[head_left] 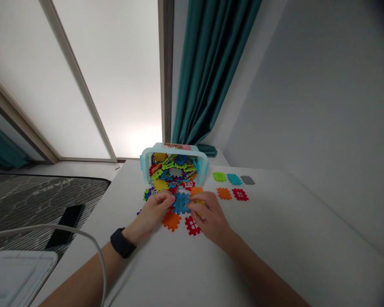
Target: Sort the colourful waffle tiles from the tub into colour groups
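My left grip is narrow, its fingertips pinched on the edge of a blue interlocking plastic tile over the white surface. My right grip is narrow too, closed on a yellow tile right against the blue tile's right side (my fingers hide most of the yellow, so I can't see how the two meet). Just below my hands lie an orange tile and a red tile, a little apart. Ahead, a pale blue plastic tub lies on its side, mouth toward me, packed with multicoloured tiles. To the right sit a green tile, a teal tile and a grey tile, with another orange tile and red tile below them. A black phone lies on a dark striped mat to my left, and a black watch circles my left wrist.
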Available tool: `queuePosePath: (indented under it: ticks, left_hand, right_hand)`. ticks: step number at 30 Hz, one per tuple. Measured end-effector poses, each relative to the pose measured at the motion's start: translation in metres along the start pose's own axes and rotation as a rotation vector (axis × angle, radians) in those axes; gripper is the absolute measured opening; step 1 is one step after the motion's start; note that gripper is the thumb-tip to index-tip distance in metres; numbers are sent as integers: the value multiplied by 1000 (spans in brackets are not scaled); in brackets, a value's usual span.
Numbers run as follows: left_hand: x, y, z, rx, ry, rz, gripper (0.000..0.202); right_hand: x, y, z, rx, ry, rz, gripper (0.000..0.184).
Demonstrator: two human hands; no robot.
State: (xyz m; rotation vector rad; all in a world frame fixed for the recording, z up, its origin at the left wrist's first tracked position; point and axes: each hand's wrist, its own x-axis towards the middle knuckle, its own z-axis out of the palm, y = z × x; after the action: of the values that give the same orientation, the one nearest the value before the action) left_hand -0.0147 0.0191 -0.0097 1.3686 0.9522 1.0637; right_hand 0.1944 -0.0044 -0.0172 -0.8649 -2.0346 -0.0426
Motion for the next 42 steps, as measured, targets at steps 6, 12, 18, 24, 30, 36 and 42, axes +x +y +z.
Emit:
queuePosePath:
  ticks: [6, 12, 18, 24, 30, 36, 42]
  left_hand:
    - [0, 0, 0, 116, 38, 61, 38]
    - [-1, -1, -9, 451, 116, 468, 20]
    - [-4, -2, -15, 628, 53, 714, 28]
    - [-1, -5, -2, 409, 65, 438, 11]
    - [-1, -3, 5, 76, 30, 72, 31]
    - [-3, -1, 6, -114, 10, -81, 38]
    - [-5, -6, 13, -127, 59, -66, 39]
  right_hand:
    - [0, 5, -3, -43, 73, -150, 25]
    - [2, 9, -5, -66, 125, -237, 24]
    - [2, 7, -3, -44, 121, -234, 26]
    - [1, -2, 9, 157, 163, 241, 22]
    - [3, 8, 1, 24, -19, 80, 40]
    - [4, 15, -6, -20, -123, -32, 36]
    - [1, 13, -5, 9, -175, 7, 36]
